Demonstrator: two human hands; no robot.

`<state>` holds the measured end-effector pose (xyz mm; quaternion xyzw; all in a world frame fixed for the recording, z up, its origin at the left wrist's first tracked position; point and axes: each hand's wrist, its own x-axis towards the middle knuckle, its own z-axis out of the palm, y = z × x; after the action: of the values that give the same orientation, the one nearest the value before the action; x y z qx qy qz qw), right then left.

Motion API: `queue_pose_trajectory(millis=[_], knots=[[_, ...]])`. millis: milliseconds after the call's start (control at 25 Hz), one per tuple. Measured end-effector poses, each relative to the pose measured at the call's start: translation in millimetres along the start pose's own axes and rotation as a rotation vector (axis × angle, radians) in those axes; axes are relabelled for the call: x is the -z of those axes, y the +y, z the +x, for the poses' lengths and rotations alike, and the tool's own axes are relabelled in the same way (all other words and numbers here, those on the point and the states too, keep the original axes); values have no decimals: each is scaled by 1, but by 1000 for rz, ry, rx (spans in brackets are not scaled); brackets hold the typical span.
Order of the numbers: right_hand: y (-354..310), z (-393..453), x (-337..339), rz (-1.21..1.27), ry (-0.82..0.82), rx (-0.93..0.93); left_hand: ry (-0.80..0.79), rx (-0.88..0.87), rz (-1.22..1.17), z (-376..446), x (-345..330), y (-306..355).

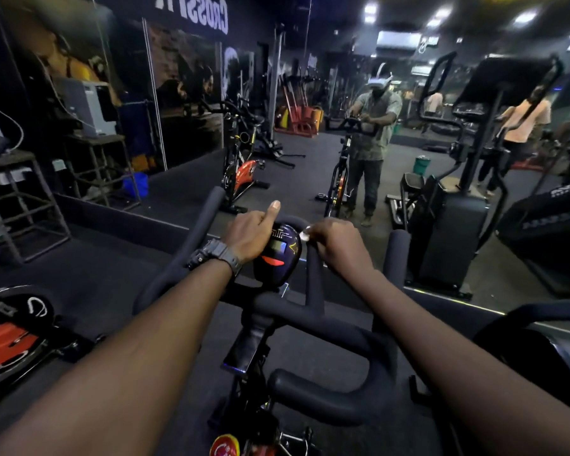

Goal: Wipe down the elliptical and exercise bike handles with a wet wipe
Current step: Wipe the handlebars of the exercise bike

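exercise bike handles fill the near centre, the inner loop bar running near-to-far under the right hand, which is clamped on the wet wipe, while the left hand rests closed just left of the console.

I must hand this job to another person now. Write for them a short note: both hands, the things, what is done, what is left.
Left hand: gripping the exercise bike handlebar beside the console, thumb raised, no wipe in it.
Right hand: closed on the wet wipe, pressing it on the handlebar's front loop.
Done: cannot tell which parts are already wiped.
Left: rest of this handlebar, including the side horns, then the elliptical handles at right.
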<state>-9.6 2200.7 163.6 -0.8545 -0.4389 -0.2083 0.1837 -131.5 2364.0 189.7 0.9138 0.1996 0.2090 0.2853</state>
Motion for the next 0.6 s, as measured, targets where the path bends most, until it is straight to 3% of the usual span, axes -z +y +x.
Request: queue_pose_trajectory(millis=[240, 440, 600], knots=[[-33, 79, -10, 1, -108, -52, -4, 37, 81, 7, 2, -4], [7, 36, 9, 26, 8, 93, -17, -15, 77, 12, -4, -18], [-16, 49, -4, 59, 47, -8, -24, -10, 80, 12, -4, -15]])
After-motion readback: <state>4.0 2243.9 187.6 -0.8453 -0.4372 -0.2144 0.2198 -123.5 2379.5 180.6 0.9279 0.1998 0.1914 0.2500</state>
